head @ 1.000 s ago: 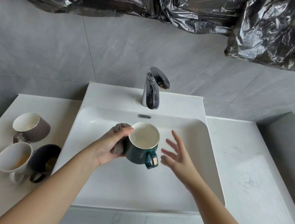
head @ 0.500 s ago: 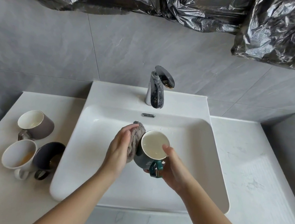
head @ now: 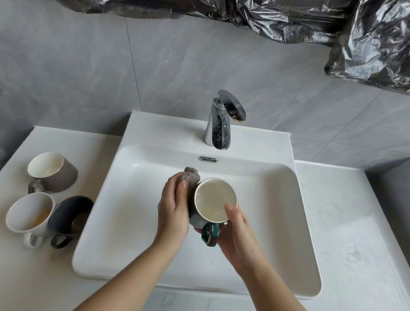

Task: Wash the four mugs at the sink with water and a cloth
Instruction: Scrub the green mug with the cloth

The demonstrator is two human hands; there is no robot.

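Fingers (head: 181, 188) of left hand (head: 173, 209) press cloth (head: 192, 175) to green mug (head: 215, 201); right hand (head: 238, 233) fingers clasp it.

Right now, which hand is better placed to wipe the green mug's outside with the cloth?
Left. The left hand holds the cloth against the green mug's side; the right hand is busy steadying it, thumb on the rim.

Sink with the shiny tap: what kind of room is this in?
Probably a bathroom or washroom: a white sink set into a pale counter, a chrome tap, and grey wall tiles behind.
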